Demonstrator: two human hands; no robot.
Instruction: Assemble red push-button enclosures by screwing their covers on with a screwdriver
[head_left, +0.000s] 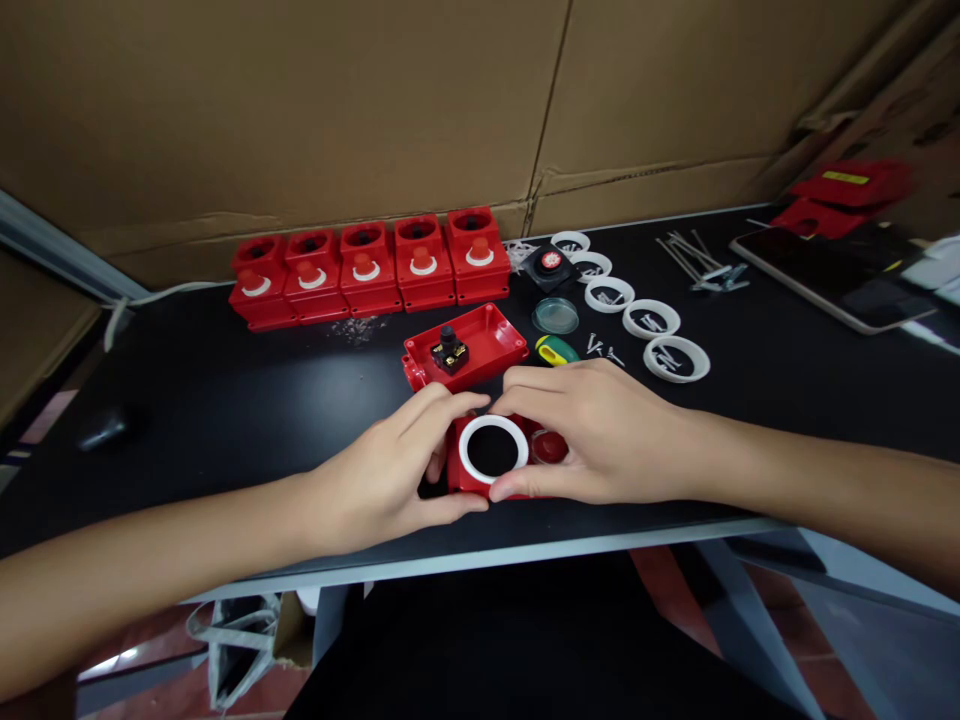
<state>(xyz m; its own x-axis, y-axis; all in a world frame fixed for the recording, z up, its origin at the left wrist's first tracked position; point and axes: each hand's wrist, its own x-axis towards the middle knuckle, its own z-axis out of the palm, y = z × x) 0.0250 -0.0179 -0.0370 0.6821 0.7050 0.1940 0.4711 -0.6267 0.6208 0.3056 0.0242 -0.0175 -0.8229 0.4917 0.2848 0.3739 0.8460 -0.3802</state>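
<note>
A red plastic box cover (469, 478) with a white ring (493, 449) round its hole lies near the front edge of the black table (210, 400). My left hand (390, 470) grips its left side, thumb under the front, fingers curled on top. My right hand (592, 430) holds the right side, with thumb and forefinger pinching the white ring. A red round button part (550, 447) shows under my right palm. Just behind lies an open red box base (465, 347) with a black switch block (449, 352) inside.
Several assembled red boxes (367, 265) stand in a row at the back by the cardboard wall. Several white rings (651, 318) holding screws, a clear lens (556, 316), a green-handled screwdriver (556, 350), long screws (694, 255) and a tablet (832, 270) lie to the right.
</note>
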